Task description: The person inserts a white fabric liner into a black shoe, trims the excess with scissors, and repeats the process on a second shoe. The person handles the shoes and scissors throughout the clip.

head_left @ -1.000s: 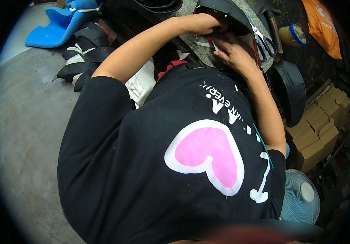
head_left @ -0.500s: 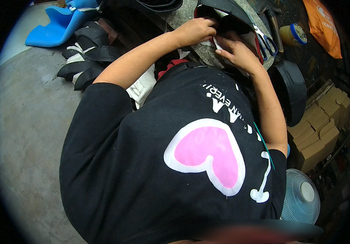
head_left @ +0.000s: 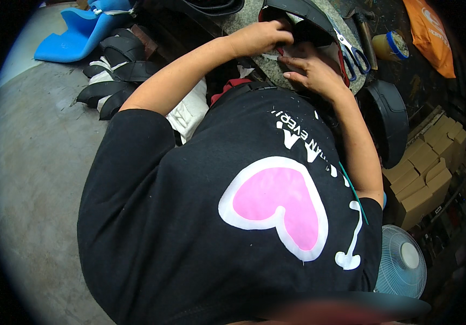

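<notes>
A black curved shell piece with red trimmed edges (head_left: 311,12) lies on the grey speckled stone slab (head_left: 239,23). My left hand (head_left: 262,39) is closed at its left edge, fingertips bent inside the rim; what they pinch is hidden. My right hand (head_left: 317,70) lies across the near side of the piece, its thumb and fingers apart and touching the lining. Between the hands, a narrow white strip (head_left: 270,56) sticks out by the red edge. Scissors with blue-rimmed handles (head_left: 354,57) rest at the right end of the slab, beside the piece.
A hammer (head_left: 365,39) and a yellow jar with a blue rim (head_left: 395,45) stand right of the slab. Another black shell (head_left: 387,122) and cardboard boxes (head_left: 422,168) are at my right, a fan (head_left: 406,257) nearer. Black-and-white pieces (head_left: 111,81) lie at left beside blue sheeting (head_left: 73,38).
My left hand has shifted slightly, its fingers now farther up the edge. The white strip now points left, away from my right hand, which has spread its fingers.
</notes>
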The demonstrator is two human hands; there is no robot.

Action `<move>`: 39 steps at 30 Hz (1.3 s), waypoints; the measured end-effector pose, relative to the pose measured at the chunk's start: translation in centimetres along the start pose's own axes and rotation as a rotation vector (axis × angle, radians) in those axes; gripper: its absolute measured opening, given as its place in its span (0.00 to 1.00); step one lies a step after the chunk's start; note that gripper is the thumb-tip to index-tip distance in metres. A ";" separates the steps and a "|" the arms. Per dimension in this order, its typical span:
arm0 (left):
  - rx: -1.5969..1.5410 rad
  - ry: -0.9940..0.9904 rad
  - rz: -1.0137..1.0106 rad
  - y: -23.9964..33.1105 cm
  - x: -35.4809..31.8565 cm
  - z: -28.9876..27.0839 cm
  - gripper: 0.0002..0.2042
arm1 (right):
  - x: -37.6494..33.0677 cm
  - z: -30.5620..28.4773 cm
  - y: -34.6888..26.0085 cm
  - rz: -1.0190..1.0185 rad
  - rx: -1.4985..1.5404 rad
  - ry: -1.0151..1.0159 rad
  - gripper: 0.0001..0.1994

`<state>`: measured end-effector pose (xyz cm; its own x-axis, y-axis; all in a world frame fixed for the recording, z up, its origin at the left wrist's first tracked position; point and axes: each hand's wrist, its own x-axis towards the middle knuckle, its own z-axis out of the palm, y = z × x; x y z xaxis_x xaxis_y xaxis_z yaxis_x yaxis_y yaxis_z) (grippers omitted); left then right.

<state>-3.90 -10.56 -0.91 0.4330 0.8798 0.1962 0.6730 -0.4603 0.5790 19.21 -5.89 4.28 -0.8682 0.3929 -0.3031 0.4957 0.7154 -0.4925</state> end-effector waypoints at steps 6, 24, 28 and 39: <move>0.189 0.051 0.131 0.6 -0.5 1.0 0.13 | -0.1 -0.8 2.1 0.072 0.480 -0.019 0.18; 0.053 0.148 -0.114 0.5 0.4 1.3 0.08 | -0.1 1.6 0.7 0.024 0.146 0.069 0.24; 0.187 0.074 -0.204 -0.6 1.3 1.9 0.08 | 0.8 2.2 0.9 -0.039 0.101 0.009 0.25; -0.001 0.102 -0.074 0.6 0.7 0.8 0.08 | 0.2 1.7 0.9 -0.011 0.130 0.305 0.26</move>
<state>-2.72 -10.34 -1.11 0.3185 0.9190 0.2323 0.7006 -0.3933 0.5954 19.51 -6.14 2.38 -0.8307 0.5545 -0.0488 0.4680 0.6483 -0.6005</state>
